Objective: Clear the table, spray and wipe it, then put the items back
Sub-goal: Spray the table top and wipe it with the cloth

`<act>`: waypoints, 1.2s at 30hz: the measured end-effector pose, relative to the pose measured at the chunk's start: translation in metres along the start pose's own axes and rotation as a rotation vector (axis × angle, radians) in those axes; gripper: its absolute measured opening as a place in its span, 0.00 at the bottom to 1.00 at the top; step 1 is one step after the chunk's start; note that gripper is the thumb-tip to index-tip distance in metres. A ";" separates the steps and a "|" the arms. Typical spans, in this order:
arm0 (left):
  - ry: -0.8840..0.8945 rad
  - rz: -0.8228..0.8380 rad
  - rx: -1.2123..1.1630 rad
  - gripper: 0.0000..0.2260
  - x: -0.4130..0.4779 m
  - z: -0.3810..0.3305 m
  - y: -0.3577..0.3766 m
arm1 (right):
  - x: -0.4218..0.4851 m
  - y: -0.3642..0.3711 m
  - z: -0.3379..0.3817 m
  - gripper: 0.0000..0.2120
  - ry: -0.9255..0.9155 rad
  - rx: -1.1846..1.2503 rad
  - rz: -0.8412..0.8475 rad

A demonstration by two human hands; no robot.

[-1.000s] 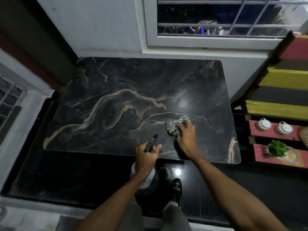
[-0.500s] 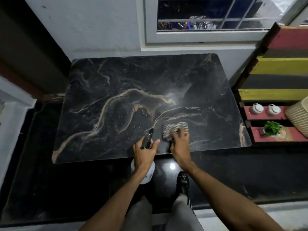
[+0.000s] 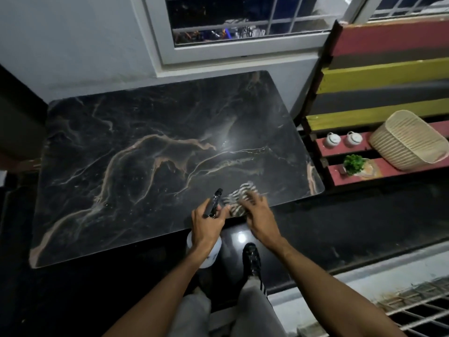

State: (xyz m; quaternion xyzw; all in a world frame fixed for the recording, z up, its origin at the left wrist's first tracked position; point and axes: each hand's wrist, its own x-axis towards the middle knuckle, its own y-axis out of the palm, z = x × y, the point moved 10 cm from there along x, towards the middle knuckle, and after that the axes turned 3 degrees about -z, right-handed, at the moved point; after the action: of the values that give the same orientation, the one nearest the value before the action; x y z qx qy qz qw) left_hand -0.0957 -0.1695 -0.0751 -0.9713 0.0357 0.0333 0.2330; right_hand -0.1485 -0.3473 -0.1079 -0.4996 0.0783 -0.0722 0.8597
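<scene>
A spray bottle (image 3: 214, 203) is being gripped by the left hand (image 3: 209, 224), fingers curled around its neck, just over the near edge of the table (image 3: 145, 142). A striped cloth (image 3: 239, 197) is being pressed onto the table near that edge by the right hand (image 3: 258, 215), with fingers spread, fairly straight and somewhat blurred.

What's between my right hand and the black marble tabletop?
A crumpled black-and-white striped cloth, under the right hand near the front edge of the black marble tabletop, in the head view.
</scene>
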 end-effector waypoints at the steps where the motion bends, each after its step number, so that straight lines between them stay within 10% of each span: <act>1: -0.011 0.009 0.008 0.14 -0.002 -0.004 0.009 | 0.004 -0.020 -0.034 0.28 0.121 0.015 -0.065; 5: -0.012 0.033 -0.010 0.14 -0.009 -0.019 0.045 | -0.003 -0.080 -0.137 0.25 0.564 0.086 -0.293; 10: -0.040 0.054 0.041 0.14 -0.006 -0.034 0.089 | 0.009 -0.057 -0.109 0.28 0.077 -0.009 -0.060; 15: -0.014 0.023 0.034 0.14 0.009 -0.061 0.125 | 0.031 -0.116 -0.218 0.25 0.600 0.143 -0.321; 20: -0.017 -0.007 0.053 0.14 0.027 -0.078 0.146 | 0.044 -0.084 -0.172 0.30 0.099 0.025 -0.056; 25: -0.077 -0.066 0.083 0.16 0.045 -0.079 0.146 | 0.099 -0.113 -0.199 0.25 0.446 0.164 -0.203; 36: -0.155 -0.128 0.091 0.18 0.098 -0.087 0.141 | 0.134 -0.086 -0.139 0.31 0.159 0.149 -0.076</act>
State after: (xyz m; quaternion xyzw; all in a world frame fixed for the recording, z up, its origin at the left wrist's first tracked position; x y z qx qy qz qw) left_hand -0.0059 -0.3402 -0.0689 -0.9544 -0.0432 0.0918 0.2806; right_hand -0.0500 -0.5343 -0.1090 -0.4295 0.1217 -0.1499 0.8822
